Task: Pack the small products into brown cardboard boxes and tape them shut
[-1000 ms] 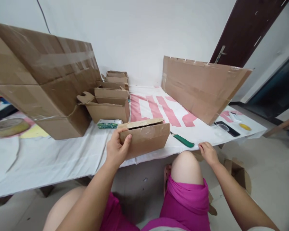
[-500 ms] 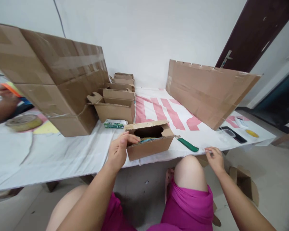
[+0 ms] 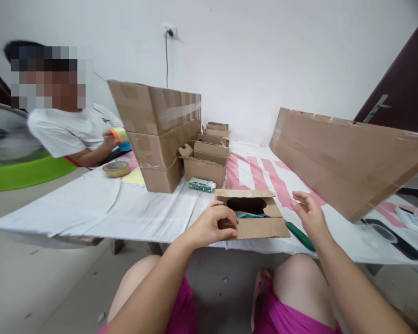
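Observation:
A small open cardboard box (image 3: 254, 227) lies at the near edge of the low white-covered table (image 3: 90, 211), its flaps spread and something teal showing inside. My left hand (image 3: 212, 226) grips the box's near left edge, fingers curled over it. My right hand (image 3: 308, 215) hovers just right of the box with fingers apart, holding nothing. A green-handled knife (image 3: 301, 236) lies under that hand on the table.
A tall taped carton (image 3: 160, 134) and several small open boxes (image 3: 205, 162) stand behind, with a green-and-white packet (image 3: 202, 185). A large cardboard sheet (image 3: 348, 157) leans at the right. Another person (image 3: 73, 134) sits at the far left by a tape roll (image 3: 116, 169).
The view swung left, revealing the other person. The box went from tipped up to lying flat and open. My right hand rose from the table edge to beside the box.

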The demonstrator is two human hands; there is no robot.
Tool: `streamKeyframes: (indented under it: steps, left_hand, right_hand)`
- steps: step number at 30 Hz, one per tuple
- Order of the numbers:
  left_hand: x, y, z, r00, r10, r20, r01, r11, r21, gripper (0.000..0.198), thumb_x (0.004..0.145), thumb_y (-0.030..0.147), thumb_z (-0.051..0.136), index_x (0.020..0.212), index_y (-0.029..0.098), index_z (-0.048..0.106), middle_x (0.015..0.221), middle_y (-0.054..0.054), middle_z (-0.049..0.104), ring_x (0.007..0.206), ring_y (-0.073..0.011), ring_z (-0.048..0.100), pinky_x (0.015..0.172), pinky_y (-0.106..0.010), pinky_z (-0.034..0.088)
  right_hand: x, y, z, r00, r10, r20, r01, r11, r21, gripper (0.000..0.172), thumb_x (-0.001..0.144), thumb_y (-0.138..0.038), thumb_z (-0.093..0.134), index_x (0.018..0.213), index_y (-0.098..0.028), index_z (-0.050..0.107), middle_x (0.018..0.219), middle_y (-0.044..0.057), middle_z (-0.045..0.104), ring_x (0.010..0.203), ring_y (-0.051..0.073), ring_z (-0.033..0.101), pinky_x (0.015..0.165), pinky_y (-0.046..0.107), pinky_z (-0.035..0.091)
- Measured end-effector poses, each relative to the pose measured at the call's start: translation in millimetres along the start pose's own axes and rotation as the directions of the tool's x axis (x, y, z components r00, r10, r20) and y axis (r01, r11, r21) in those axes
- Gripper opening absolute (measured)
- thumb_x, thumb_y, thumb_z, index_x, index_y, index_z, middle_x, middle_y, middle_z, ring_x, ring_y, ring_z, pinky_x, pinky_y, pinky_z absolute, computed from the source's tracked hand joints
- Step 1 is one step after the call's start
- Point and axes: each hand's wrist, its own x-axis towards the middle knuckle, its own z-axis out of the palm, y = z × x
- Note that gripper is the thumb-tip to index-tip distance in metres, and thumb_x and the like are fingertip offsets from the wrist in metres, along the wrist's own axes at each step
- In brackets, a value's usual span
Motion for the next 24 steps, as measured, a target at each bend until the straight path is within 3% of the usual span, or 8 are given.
streamKeyframes:
  steps: [3, 5, 8, 10, 11, 16, 20, 24]
  left_hand:
    - [-2.1, 2.5, -0.1, 0.999, 0.045, 0.011, -0.046, 0.998, 0.036, 0.012, 0.073, 0.023, 0.071, 0.081, 0.022, 0.063, 0.086, 0.002, 0.071, 0.084, -0.0150, 0.064, 0.101, -0.036, 0.034]
    - [-3.2, 1.1, 0.9, 0.995, 0.081, -0.055, -0.078, 0.995, 0.054, 0.006, 0.077, 0.019, 0.066, 0.082, 0.022, 0.063, 0.086, 0.000, 0.070, 0.083, -0.0150, 0.064, 0.091, -0.032, 0.042]
    - [-3.4, -8.7, 2.6, 0.938, 0.085, -0.337, -0.023, 0.983, 0.182, 0.005, 0.082, 0.017, 0.058, 0.079, 0.021, 0.061, 0.084, -0.002, 0.066, 0.085, -0.0172, 0.061, 0.082, -0.032, 0.046]
    - [-2.4, -19.4, 3.3, 0.866, 0.056, -0.497, 0.082, 0.965, 0.251, 0.004, 0.078, 0.022, 0.064, 0.081, 0.020, 0.062, 0.091, -0.005, 0.064, 0.093, -0.0209, 0.059, 0.088, -0.038, 0.045]
    - [-1.7, -25.2, 3.6, 0.845, 0.026, -0.534, 0.128, 0.960, 0.248, 0.014, 0.074, 0.024, 0.069, 0.086, 0.021, 0.062, 0.099, -0.006, 0.062, 0.101, -0.0233, 0.057, 0.092, -0.041, 0.043]
    - [2.4, -45.8, 6.3, 0.887, -0.193, -0.419, 0.210, 0.978, -0.006, 0.053, 0.066, 0.027, 0.075, 0.115, 0.022, 0.055, 0.142, -0.011, 0.038, 0.132, -0.0286, 0.037, 0.109, -0.046, 0.032]
    - [4.7, -46.5, 8.7, 0.926, -0.213, -0.311, 0.184, 0.975, -0.122, 0.065, 0.067, 0.020, 0.070, 0.127, 0.024, 0.046, 0.138, -0.010, 0.043, 0.131, -0.0267, 0.039, 0.108, -0.046, 0.034]
    - [5.8, -41.8, 9.3, 0.932, -0.202, -0.303, 0.170, 0.977, -0.129, 0.055, 0.065, 0.014, 0.068, 0.117, 0.022, 0.054, 0.133, -0.009, 0.043, 0.128, -0.0259, 0.041, 0.105, -0.042, 0.038]
  right_hand:
    - [16.0, -17.7, 24.2, 0.979, -0.136, 0.153, 0.155, 0.981, -0.117, 0.047, 0.080, -0.050, 0.057, 0.117, -0.022, 0.055, 0.129, 0.013, 0.054, 0.120, 0.027, 0.049, 0.095, 0.046, 0.044]
    - [15.7, -23.4, 38.9, 0.928, -0.240, 0.284, 0.308, 0.924, -0.228, 0.047, 0.081, -0.050, 0.057, 0.118, -0.022, 0.057, 0.134, 0.014, 0.051, 0.126, 0.029, 0.043, 0.102, 0.049, 0.038]
    - [3.3, -23.7, 53.9, 0.854, -0.291, 0.431, 0.445, 0.838, -0.315, 0.038, 0.087, -0.044, 0.049, 0.117, -0.022, 0.060, 0.132, 0.012, 0.054, 0.126, 0.028, 0.044, 0.104, 0.050, 0.036]
    - [-6.5, -21.3, 57.3, 0.847, -0.306, 0.435, 0.470, 0.813, -0.344, 0.036, 0.090, -0.040, 0.043, 0.118, -0.022, 0.059, 0.131, 0.010, 0.055, 0.127, 0.026, 0.044, 0.105, 0.048, 0.036]
    - [-10.5, -20.3, 57.3, 0.851, -0.318, 0.418, 0.475, 0.806, -0.353, 0.037, 0.091, -0.039, 0.042, 0.119, -0.022, 0.058, 0.131, 0.009, 0.055, 0.127, 0.025, 0.044, 0.105, 0.047, 0.036]
    - [-20.7, -20.7, 50.6, 0.848, -0.359, 0.389, 0.497, 0.793, -0.352, 0.036, 0.091, -0.041, 0.043, 0.117, -0.021, 0.058, 0.131, 0.010, 0.056, 0.126, 0.025, 0.045, 0.102, 0.045, 0.037]
    - [-23.2, -32.4, 44.8, 0.863, -0.349, 0.366, 0.488, 0.763, -0.423, 0.031, 0.088, -0.041, 0.049, 0.110, -0.023, 0.060, 0.125, 0.008, 0.060, 0.120, 0.027, 0.050, 0.100, 0.050, 0.034]
    - [-20.6, -54.3, 42.1, 0.868, -0.368, 0.334, 0.488, 0.758, -0.433, 0.024, 0.083, -0.037, 0.058, 0.101, -0.022, 0.062, 0.109, 0.007, 0.066, 0.108, 0.026, 0.055, 0.096, 0.047, 0.036]
